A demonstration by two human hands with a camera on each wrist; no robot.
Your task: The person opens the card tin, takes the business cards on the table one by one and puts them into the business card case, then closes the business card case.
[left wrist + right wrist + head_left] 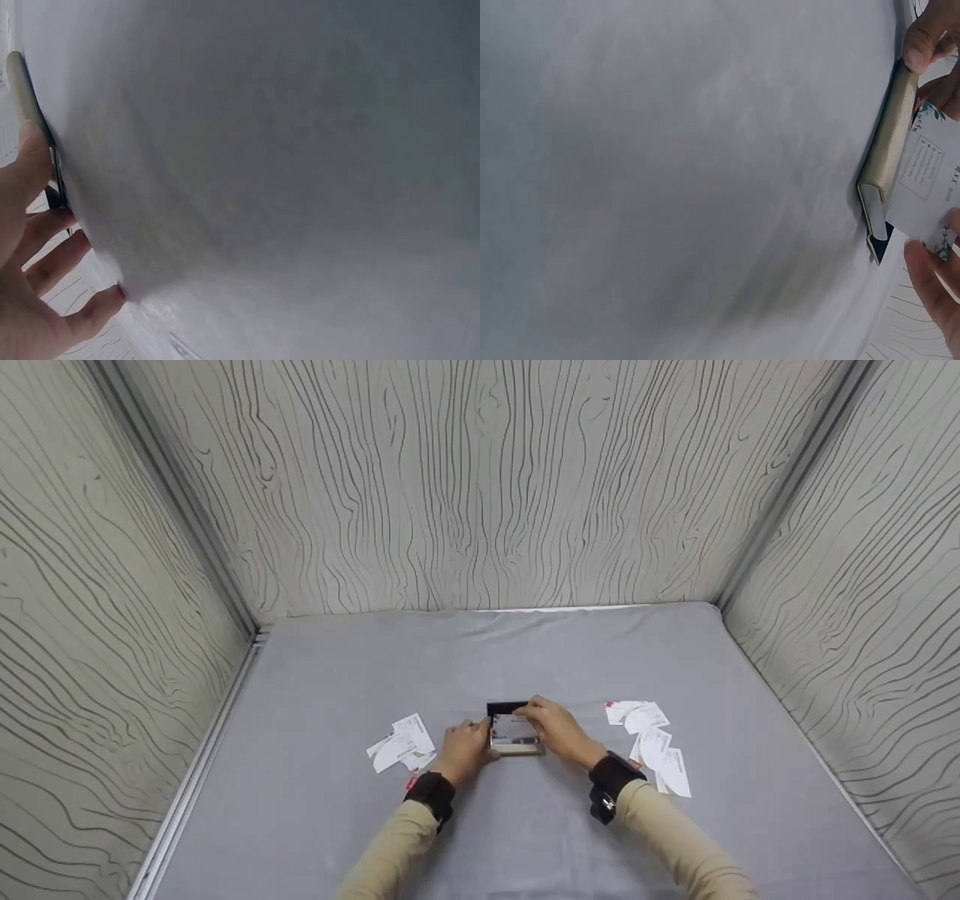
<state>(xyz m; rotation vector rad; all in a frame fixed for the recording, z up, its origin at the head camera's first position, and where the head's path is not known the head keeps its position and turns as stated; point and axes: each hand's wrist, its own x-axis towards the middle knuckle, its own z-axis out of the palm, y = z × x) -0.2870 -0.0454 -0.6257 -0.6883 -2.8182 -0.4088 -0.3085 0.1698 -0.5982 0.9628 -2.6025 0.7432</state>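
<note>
A card case [519, 750] with a beige spine and dark inside lies open on the grey cloth, in front of the person. My left hand [463, 746] grips its left end; in the left wrist view the thumb lies on the beige spine [24, 86], fingers spread behind it. Over the case, my right hand [559, 729] pinches a white business card [930, 172] by its right side. Printed text and a leafy floral pattern at the corners show on that card in the right wrist view. The left hand's fingers are close to the card's other end.
Several white cards [405, 744] lie overlapping left of the left hand. More loose cards [654, 739] are strewn to the right, near the right wrist. Grey cloth [360, 660] covers the table, and patterned panels [480, 495] stand behind and at both sides.
</note>
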